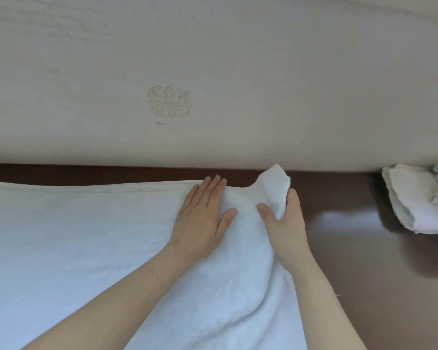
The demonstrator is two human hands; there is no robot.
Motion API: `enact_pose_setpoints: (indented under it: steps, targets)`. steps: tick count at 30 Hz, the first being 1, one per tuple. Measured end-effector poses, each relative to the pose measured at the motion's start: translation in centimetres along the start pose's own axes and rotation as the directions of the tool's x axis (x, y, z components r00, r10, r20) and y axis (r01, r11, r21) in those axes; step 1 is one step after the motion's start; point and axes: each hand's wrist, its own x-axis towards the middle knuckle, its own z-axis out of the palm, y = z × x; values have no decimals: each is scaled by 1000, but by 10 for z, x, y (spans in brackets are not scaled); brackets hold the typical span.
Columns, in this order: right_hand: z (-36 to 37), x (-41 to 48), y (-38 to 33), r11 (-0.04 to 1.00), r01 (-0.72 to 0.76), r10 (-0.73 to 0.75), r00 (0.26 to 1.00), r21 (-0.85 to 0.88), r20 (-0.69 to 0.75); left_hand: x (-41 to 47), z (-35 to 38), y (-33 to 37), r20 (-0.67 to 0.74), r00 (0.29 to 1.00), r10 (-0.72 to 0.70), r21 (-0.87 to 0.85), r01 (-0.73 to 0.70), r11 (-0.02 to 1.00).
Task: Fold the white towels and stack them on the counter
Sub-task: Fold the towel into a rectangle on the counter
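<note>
Big towel: a white towel (86, 248) lies spread flat on the surface and fills the left and middle of the view. Its long side runs left to right, along the wall. It goes off the picture at the left and the bottom, so I cannot see all of it.
Wall: a pale wall (238, 72) stands right behind the surface. It has a faint flower mark (170, 102), up and to the left of the hands.
Left hand: the left hand (202, 210) lies flat on the towel, palm down and fingers straight, close to the far edge. It presses the cloth and holds nothing.
Corner: the far right corner (273, 183) of the towel sticks up off the surface, just to the right of the left hand.
Right hand: the right hand (286, 223) has its thumb and fingers curled round that lifted corner. The two hands are close together, with a bump of cloth between them.
Next move: most of the towel lies to the left of the hands. I think the corner has to go left, over the flat hand, to make a fold.
Surface: the dark brown, shiny surface (352, 248) shows to the right of the towel.
Other towels: crumpled towels (415, 198) sit in a heap at the far right, against the wall, well apart from the hands. The right hand is nearer to them. They do not look folded.
Boxes or baskets: none show here, and no folded stack shows.
</note>
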Motion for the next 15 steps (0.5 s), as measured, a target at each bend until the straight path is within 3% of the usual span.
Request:
enact_pose_setpoints:
  steps: [3,6,12,15]
  targets:
    - [-10,2,-4,993,26,-26,1000,117,2,3,-4,11,-50,998,23,10,-23,1000]
    - [-13,7,5,996,15,-10,998,84,-58,7,0,18,-35,998,53,46,-51,998]
    - [-6,27,30,985,-173,168,955,0,-246,9,14,7,117,990,-76,222,49,974]
    - [-13,31,23,965,-262,259,952,5,-163,11,14,6,102,993,-59,201,38,979]
